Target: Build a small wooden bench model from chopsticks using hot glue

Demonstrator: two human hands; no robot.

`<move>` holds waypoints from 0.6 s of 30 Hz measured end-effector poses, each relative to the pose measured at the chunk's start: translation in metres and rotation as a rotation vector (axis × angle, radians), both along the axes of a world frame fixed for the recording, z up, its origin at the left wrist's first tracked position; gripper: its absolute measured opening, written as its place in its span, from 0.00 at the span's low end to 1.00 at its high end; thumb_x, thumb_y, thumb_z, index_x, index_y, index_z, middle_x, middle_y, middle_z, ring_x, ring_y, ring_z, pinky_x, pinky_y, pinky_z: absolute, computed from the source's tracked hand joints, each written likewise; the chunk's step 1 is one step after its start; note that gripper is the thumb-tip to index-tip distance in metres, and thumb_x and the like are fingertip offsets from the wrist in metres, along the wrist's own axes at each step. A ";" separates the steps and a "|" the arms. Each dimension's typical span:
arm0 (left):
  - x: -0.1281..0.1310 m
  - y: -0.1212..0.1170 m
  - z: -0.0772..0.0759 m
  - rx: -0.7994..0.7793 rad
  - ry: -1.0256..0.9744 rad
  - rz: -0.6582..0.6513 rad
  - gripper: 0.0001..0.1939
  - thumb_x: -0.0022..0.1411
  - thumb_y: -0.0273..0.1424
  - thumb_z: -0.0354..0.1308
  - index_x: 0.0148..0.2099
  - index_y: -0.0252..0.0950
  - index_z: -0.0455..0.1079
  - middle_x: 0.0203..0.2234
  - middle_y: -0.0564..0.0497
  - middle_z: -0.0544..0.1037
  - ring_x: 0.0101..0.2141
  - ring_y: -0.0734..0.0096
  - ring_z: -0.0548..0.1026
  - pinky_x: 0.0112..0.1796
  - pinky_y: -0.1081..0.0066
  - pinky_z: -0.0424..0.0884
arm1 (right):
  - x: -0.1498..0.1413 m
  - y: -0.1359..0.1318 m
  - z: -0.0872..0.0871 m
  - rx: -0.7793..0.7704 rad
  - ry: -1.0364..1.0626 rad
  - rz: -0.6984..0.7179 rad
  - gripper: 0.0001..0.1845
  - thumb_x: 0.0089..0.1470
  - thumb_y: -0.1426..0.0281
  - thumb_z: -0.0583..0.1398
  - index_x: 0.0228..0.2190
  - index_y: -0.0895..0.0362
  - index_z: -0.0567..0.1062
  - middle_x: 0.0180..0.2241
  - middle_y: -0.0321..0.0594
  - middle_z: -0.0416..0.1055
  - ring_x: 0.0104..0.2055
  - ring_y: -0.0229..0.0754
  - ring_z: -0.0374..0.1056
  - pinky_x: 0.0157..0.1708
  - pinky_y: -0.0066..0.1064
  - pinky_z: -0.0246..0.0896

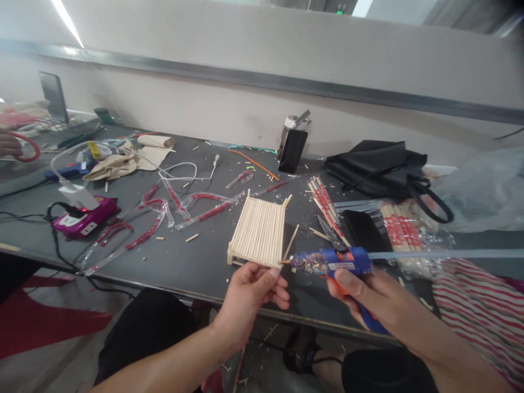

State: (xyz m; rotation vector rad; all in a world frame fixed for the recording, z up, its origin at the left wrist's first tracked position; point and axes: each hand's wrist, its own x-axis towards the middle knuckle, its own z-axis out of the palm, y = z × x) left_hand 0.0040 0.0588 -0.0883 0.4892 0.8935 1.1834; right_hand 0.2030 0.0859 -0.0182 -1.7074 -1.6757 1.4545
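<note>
A small platform of pale wooden sticks [258, 232], laid side by side, sits near the table's front edge with short posts at its corners. My left hand [257, 286] grips its near edge, thumb on top and fingers curled below. In my right hand [360, 297] is a blue hot glue gun [347, 261], its barrel coated in glittery specks. The nozzle points left and reaches the platform's near right corner; whether it touches is too small to tell. A long clear glue stick [426, 254] sticks out of the gun's back.
Chopsticks with red wrappers [325, 199], a black bag [376, 166] and a propped phone [293, 150] stand beyond. Torn plastic wrappers [204, 210], a purple power strip [85, 218] and cables lie left. Another person's hand [9, 146] shows at far left. Striped cloth [483, 305] lies right.
</note>
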 end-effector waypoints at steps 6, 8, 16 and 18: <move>0.000 0.001 -0.001 0.005 -0.003 0.003 0.10 0.58 0.32 0.63 0.33 0.29 0.68 0.27 0.47 0.77 0.24 0.73 0.75 0.27 0.71 0.73 | 0.005 0.000 -0.003 0.032 0.041 -0.029 0.30 0.50 0.41 0.55 0.28 0.57 0.72 0.23 0.36 0.65 0.19 0.32 0.56 0.18 0.26 0.53; -0.001 0.001 -0.001 0.007 -0.003 0.000 0.10 0.58 0.32 0.63 0.33 0.29 0.68 0.27 0.47 0.77 0.24 0.73 0.75 0.27 0.71 0.73 | 0.008 0.001 -0.005 0.040 0.044 -0.027 0.30 0.51 0.42 0.55 0.29 0.57 0.73 0.24 0.36 0.66 0.20 0.32 0.57 0.18 0.26 0.53; 0.000 0.000 -0.001 0.003 -0.010 0.005 0.11 0.57 0.33 0.63 0.33 0.30 0.68 0.26 0.47 0.77 0.24 0.72 0.75 0.27 0.71 0.73 | 0.012 0.003 -0.009 0.050 0.003 0.020 0.30 0.52 0.42 0.54 0.27 0.57 0.72 0.21 0.35 0.63 0.19 0.33 0.57 0.17 0.26 0.54; 0.000 0.000 0.000 0.003 -0.017 0.006 0.11 0.57 0.32 0.64 0.33 0.30 0.68 0.26 0.48 0.77 0.24 0.72 0.75 0.27 0.71 0.73 | 0.011 0.001 -0.008 0.041 -0.012 0.027 0.30 0.52 0.42 0.54 0.27 0.58 0.72 0.20 0.34 0.62 0.19 0.33 0.57 0.17 0.26 0.53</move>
